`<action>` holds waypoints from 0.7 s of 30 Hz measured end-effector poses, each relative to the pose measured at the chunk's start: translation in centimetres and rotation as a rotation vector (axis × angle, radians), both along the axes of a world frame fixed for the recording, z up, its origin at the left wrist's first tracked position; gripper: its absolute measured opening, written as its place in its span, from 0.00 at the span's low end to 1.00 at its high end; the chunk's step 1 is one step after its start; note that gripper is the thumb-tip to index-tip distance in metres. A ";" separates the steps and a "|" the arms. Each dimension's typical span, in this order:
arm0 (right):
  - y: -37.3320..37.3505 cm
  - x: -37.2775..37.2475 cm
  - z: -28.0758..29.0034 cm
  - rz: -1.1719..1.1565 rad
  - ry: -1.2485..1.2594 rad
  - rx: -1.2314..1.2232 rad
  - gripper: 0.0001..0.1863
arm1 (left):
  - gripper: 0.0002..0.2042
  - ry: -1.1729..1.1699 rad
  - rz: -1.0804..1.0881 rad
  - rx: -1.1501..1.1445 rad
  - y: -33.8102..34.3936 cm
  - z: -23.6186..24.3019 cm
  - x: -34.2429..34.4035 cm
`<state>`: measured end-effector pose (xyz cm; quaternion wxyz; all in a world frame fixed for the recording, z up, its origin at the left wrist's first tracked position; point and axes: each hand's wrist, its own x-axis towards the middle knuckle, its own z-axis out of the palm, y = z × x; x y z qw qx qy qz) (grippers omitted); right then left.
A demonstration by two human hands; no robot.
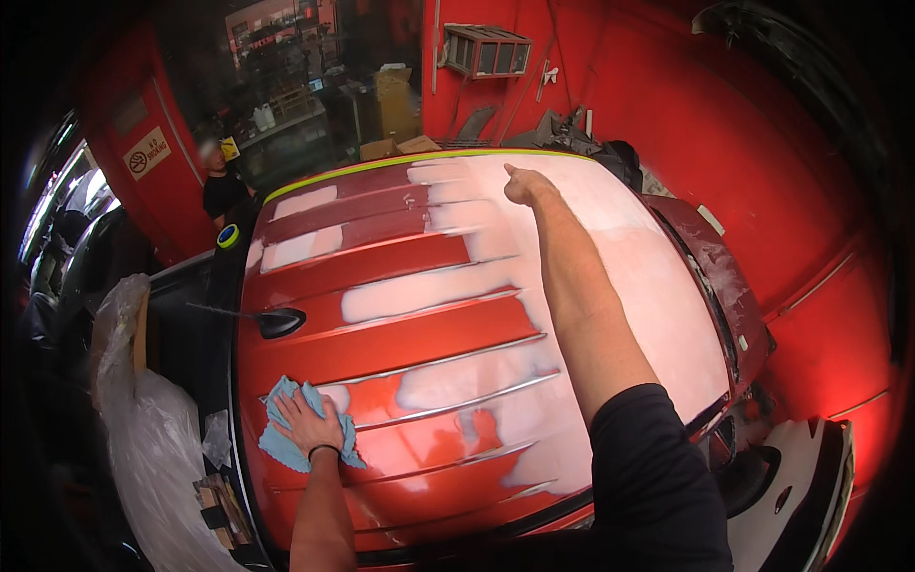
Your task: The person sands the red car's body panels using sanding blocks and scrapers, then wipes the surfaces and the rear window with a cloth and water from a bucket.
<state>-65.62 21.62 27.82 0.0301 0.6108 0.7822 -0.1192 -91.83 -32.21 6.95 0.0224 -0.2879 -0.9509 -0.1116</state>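
A car roof (419,257), part red-orange and part pale with sanded or primed patches, spreads below me. My left hand (307,424) lies with spread fingers on a light blue cloth (284,450) at the roof's near left. Its wrist wears a dark band. Reaching across to the far side, my right hand (528,185) is over the pale area, close to a yellow-green strip of tape (410,162) along the far edge. Its fingers look curled together, and what they hold, if anything, is hidden.
A black antenna fin (280,323) sticks up from the roof. A tape roll (228,236) rests at the left edge. Plastic sheeting (152,458) hangs nearby. A person (224,186) stands far left. A red wall (743,143) and a loose pale car panel (791,496) lie right.
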 end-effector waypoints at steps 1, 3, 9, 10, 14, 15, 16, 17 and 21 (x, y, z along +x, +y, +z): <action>0.0 -0.9 0.0 -0.002 0.000 0.011 0.43 | 0.36 0.007 0.003 -0.001 -0.1 0.2 -0.2; 0.9 -1.0 -0.2 -0.013 -0.017 0.032 0.43 | 0.36 0.006 0.003 -0.003 -0.1 0.4 -0.1; 3.9 2.7 -0.5 -0.030 -0.032 0.094 0.42 | 0.37 -0.012 0.008 0.006 0.5 0.1 0.3; 4.7 3.5 -0.7 -0.043 -0.039 0.099 0.41 | 0.37 -0.008 0.007 0.005 0.6 0.0 0.4; 6.6 4.3 -1.4 -0.070 -0.054 0.136 0.36 | 0.38 -0.034 0.009 0.012 -0.1 -0.2 -0.2; 7.9 5.2 -2.0 -0.078 -0.044 0.146 0.33 | 0.38 -0.038 0.009 0.016 -0.2 -0.1 -0.3; 9.6 5.5 -4.3 -0.065 -0.019 0.130 0.30 | 0.38 -0.027 0.032 -0.006 -0.8 0.1 -0.5; 12.0 8.7 -4.3 -0.016 0.009 0.121 0.32 | 0.39 -0.041 0.014 -0.013 -0.1 -0.1 0.0; 13.8 12.2 -6.6 -0.068 0.030 0.152 0.39 | 0.39 -0.031 -0.006 0.001 -0.3 1.1 -0.6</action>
